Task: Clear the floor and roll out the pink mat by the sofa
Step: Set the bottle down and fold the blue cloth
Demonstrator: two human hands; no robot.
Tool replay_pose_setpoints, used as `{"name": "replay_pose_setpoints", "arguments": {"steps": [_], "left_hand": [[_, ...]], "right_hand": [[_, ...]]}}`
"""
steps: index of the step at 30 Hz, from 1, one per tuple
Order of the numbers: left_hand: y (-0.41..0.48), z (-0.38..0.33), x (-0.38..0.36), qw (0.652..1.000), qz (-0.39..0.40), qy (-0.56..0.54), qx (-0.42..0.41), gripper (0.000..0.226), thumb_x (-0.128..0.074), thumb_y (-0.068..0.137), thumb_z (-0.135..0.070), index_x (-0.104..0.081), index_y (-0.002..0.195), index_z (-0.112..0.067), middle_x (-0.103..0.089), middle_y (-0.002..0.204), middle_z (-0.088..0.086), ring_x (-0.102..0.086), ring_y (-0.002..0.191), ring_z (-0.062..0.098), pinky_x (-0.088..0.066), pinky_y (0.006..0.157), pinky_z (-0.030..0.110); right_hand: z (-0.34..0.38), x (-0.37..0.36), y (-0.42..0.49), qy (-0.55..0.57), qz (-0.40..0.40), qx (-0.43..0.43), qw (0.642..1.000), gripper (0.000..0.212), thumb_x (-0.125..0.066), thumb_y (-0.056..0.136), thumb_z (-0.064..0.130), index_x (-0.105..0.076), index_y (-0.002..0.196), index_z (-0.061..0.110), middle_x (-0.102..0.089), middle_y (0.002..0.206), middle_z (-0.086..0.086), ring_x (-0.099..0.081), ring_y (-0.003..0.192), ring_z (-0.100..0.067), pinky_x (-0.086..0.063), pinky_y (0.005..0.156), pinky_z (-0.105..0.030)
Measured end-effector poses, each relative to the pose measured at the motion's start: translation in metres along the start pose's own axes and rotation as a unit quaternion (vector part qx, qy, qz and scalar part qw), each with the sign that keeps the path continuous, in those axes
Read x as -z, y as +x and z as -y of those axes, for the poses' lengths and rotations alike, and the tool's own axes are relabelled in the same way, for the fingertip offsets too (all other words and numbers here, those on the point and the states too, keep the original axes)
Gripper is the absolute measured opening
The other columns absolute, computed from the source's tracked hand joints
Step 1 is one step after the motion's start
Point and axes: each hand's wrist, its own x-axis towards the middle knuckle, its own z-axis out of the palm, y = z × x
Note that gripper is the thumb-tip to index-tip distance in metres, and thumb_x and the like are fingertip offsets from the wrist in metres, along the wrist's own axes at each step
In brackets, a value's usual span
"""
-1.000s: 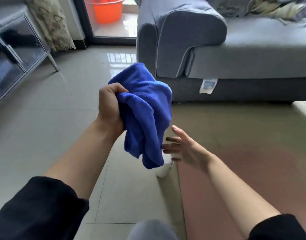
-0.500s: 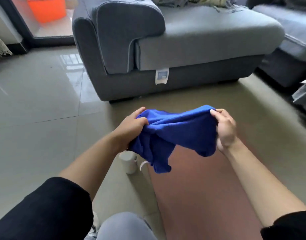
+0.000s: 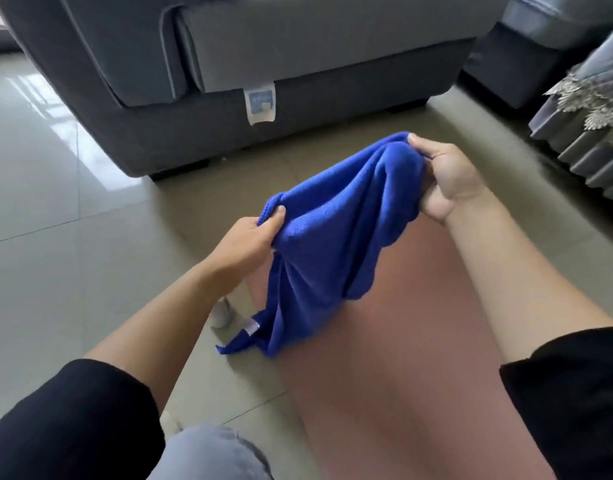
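A blue cloth [image 3: 336, 230] hangs in the air between both hands, above the floor. My left hand [image 3: 249, 237] pinches its lower left edge. My right hand [image 3: 447, 174] grips its upper right corner, higher and further out. The cloth's tail with a white tag droops toward the floor. Under it the pink mat [image 3: 412, 358] lies flat on the tiles, running from near the grey sofa [image 3: 228, 64] toward me. The cloth and my arms hide part of the mat.
A small white cylinder [image 3: 222, 315] stands on the tiles just left of the mat, partly behind my left forearm. A second grey seat [image 3: 526, 46] is at the back right. A fringed grey cover [image 3: 589, 126] hangs at the right edge. My knee [image 3: 211, 455] is at the bottom.
My right hand took hold of the cloth and both hands have spread it apart. The view swung right and down, bringing the sofa closer.
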Motion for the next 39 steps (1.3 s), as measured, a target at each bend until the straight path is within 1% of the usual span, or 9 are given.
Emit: {"name": "replay_pose_setpoints", "arguments": {"steps": [4,11,14,17,22,26,29,32,39], "left_hand": [[0.015,0.003,-0.011,0.977,0.018,-0.198,0.083,0.038,-0.049,0.093,-0.048,-0.071,0.080,-0.020,-0.072,0.077,0.001,-0.068,0.071,0.021,-0.053,0.072,0.032],[0.017,0.016,-0.010,0.932,-0.009,-0.314,0.180,0.043,-0.053,0.092,-0.045,-0.056,0.061,-0.016,-0.057,0.054,0.000,-0.058,0.047,0.014,-0.051,0.052,0.020],[0.004,0.019,-0.004,0.925,0.075,-0.314,0.200,0.045,-0.059,0.086,-0.051,-0.050,0.056,-0.018,-0.053,0.057,0.002,-0.056,0.051,0.016,-0.050,0.053,0.021],[-0.011,0.026,0.005,0.934,0.157,-0.263,0.181,0.026,-0.068,0.077,-0.036,-0.068,0.065,-0.013,-0.067,0.073,0.010,-0.068,0.067,0.022,-0.055,0.062,0.028],[-0.024,0.032,0.023,0.925,0.233,-0.267,0.141,0.029,-0.050,0.068,0.000,-0.064,0.092,-0.008,-0.066,0.089,0.017,-0.067,0.076,0.027,-0.057,0.068,0.030],[-0.029,0.030,0.039,0.910,0.260,-0.307,0.099,0.034,-0.049,0.067,-0.002,-0.067,0.095,-0.008,-0.068,0.091,0.017,-0.068,0.081,0.028,-0.057,0.073,0.033],[-0.024,0.034,0.054,0.938,0.179,-0.286,0.080,0.029,-0.059,0.073,-0.016,-0.066,0.101,-0.009,-0.070,0.091,0.013,-0.070,0.082,0.024,-0.058,0.073,0.033],[-0.017,0.042,0.065,0.966,0.063,-0.242,0.063,0.026,-0.047,0.095,-0.025,-0.063,0.114,-0.023,-0.072,0.104,0.003,-0.071,0.090,0.018,-0.060,0.068,0.034],[-0.003,0.027,0.065,0.982,-0.037,-0.118,0.139,0.034,-0.034,0.099,-0.048,-0.052,0.119,-0.028,-0.068,0.106,-0.005,-0.069,0.081,0.004,-0.053,0.063,0.025]], "right_hand": [[-0.077,0.031,-0.005,0.071,-0.114,-0.067,0.989,0.043,-0.051,0.088,0.049,-0.052,0.122,0.023,-0.059,0.127,0.002,-0.052,0.121,-0.015,-0.036,0.094,-0.038],[-0.237,0.020,-0.028,-0.059,-0.074,-0.272,0.958,0.017,-0.050,0.086,0.027,-0.060,0.078,0.016,-0.062,0.078,-0.005,-0.053,0.068,-0.021,-0.037,0.059,-0.028],[-0.259,0.016,-0.012,-0.163,-0.088,-0.219,0.958,0.018,-0.054,0.081,0.013,-0.061,0.097,0.008,-0.057,0.109,-0.014,-0.056,0.097,-0.025,-0.045,0.075,-0.032],[-0.271,0.018,-0.010,-0.282,-0.080,-0.183,0.938,0.063,-0.057,0.078,0.009,-0.044,0.140,0.013,-0.049,0.140,-0.013,-0.048,0.124,-0.028,-0.042,0.100,-0.038],[-0.293,0.022,-0.014,-0.593,0.054,-0.178,0.783,0.073,-0.047,0.085,0.017,-0.019,0.149,0.037,-0.005,0.162,0.004,0.001,0.148,-0.027,-0.014,0.114,-0.052],[-0.298,0.022,-0.013,-0.664,0.046,-0.106,0.739,0.038,-0.042,0.090,0.022,-0.049,0.126,0.029,-0.032,0.150,-0.002,-0.017,0.142,-0.028,-0.023,0.107,-0.051],[-0.287,0.024,-0.010,-0.525,0.005,-0.090,0.846,0.008,-0.049,0.085,0.019,-0.058,0.086,0.019,-0.060,0.099,-0.006,-0.054,0.102,-0.026,-0.037,0.086,-0.038],[-0.248,0.023,-0.009,-0.265,-0.069,-0.112,0.955,0.004,-0.065,0.070,0.007,-0.062,0.069,0.009,-0.058,0.070,-0.008,-0.053,0.069,-0.021,-0.041,0.060,-0.030],[-0.129,0.048,-0.015,0.035,0.033,-0.119,0.992,0.012,-0.061,0.071,0.017,-0.066,0.061,0.013,-0.067,0.064,-0.006,-0.063,0.059,-0.022,-0.052,0.059,-0.023]]}}
